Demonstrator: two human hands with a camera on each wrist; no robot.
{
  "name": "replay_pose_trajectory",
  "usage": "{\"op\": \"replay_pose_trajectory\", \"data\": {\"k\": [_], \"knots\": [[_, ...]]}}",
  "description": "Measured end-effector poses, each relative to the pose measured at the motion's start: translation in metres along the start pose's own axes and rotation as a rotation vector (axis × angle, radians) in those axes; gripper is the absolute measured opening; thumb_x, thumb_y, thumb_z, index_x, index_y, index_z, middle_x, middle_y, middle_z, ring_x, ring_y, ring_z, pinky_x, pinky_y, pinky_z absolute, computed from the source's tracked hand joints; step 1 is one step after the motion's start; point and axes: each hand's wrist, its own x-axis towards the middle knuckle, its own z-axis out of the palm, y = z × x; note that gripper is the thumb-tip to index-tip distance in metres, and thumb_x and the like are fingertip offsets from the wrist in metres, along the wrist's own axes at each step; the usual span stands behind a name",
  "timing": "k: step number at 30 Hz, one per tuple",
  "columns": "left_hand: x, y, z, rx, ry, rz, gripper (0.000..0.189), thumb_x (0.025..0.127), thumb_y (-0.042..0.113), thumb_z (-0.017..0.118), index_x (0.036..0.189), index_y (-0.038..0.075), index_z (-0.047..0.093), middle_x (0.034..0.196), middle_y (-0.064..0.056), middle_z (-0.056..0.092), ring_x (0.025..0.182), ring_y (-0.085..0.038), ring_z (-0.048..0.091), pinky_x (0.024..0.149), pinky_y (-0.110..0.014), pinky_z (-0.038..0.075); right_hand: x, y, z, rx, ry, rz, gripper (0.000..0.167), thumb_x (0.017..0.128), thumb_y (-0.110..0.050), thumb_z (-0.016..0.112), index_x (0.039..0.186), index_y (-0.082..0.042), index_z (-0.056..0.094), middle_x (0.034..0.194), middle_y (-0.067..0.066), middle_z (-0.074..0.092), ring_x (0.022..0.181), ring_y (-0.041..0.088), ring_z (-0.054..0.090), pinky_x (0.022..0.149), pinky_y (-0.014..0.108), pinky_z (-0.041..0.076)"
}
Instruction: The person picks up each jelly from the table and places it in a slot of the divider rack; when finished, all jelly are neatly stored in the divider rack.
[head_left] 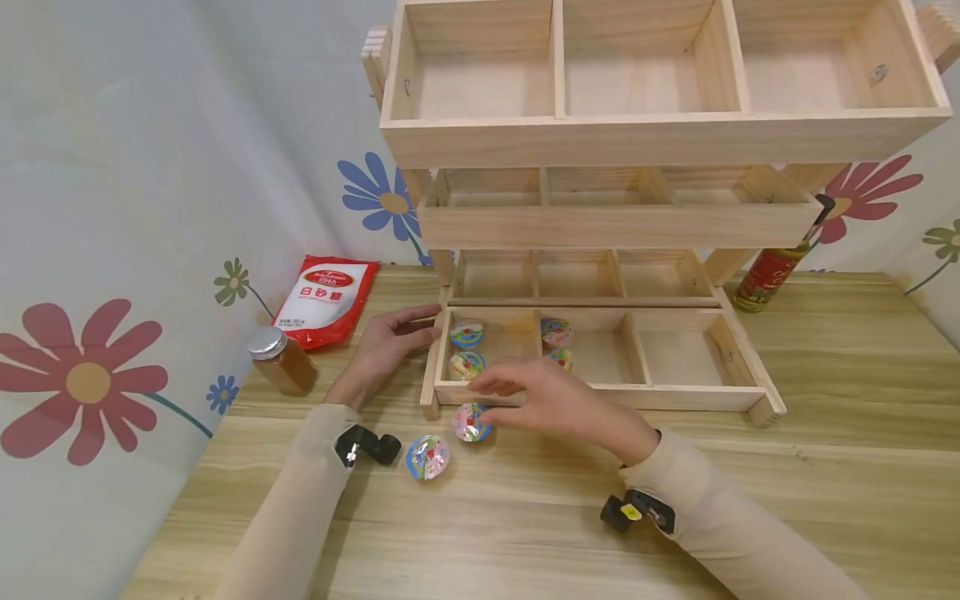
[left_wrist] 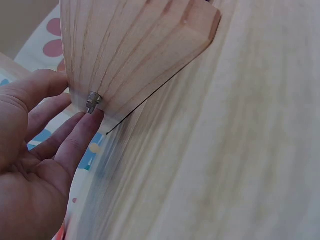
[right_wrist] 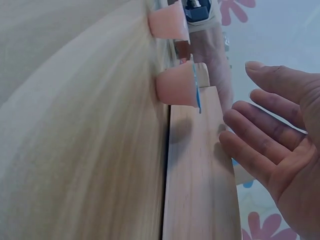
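Observation:
My left hand [head_left: 386, 350] is at the left end of the wooden rack [head_left: 600, 398], fingertips against its side by a metal bolt [left_wrist: 93, 101] in the left wrist view. Over the bottom tier's front edge, my right hand [head_left: 555, 400] has thumb and fingers spread, nothing between them. A pink jelly cup [head_left: 467, 423] with a printed foil lid stands on the table just below its fingertips. Nearer me is a second jelly cup [head_left: 427, 457]. Two more sit in the left compartment; the middle one holds a jelly cup [head_left: 557, 332] and another partly behind my right hand.
To the left lie a red and white sugar bag [head_left: 324, 296] and a jar [head_left: 285, 360] of brown powder with a metal lid. A red-labelled bottle [head_left: 772, 275] stands right of the rack. The upper tiers [head_left: 660, 142] overhang the bottom one.

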Motion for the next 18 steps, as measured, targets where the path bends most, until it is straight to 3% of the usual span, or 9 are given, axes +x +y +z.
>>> {"op": "replay_pose_trajectory", "data": {"k": [11,18], "knots": [[0.000,-0.001,0.000,0.001,0.015,0.006,0.047,0.099,0.018,0.077,0.144,0.007,0.066,0.144,-0.014,0.065,0.131,-0.030,0.063,0.104,-0.036,0.055,-0.001,0.003,0.008,-0.057,-0.028,-0.030,0.037,0.093,-0.010,0.084,0.126,0.000,0.072,0.123,0.010,0.075,0.110,0.026,0.073,0.095,0.033,0.060],[0.001,-0.001,0.001,0.009,0.014,0.009,0.047,0.099,0.019,0.077,0.144,0.007,0.067,0.144,-0.014,0.065,0.131,-0.029,0.063,0.105,-0.037,0.055,-0.001,0.004,0.015,-0.119,-0.069,-0.023,0.040,0.096,-0.019,0.082,0.132,-0.005,0.072,0.131,0.003,0.071,0.120,0.020,0.068,0.104,0.032,0.054]]}}
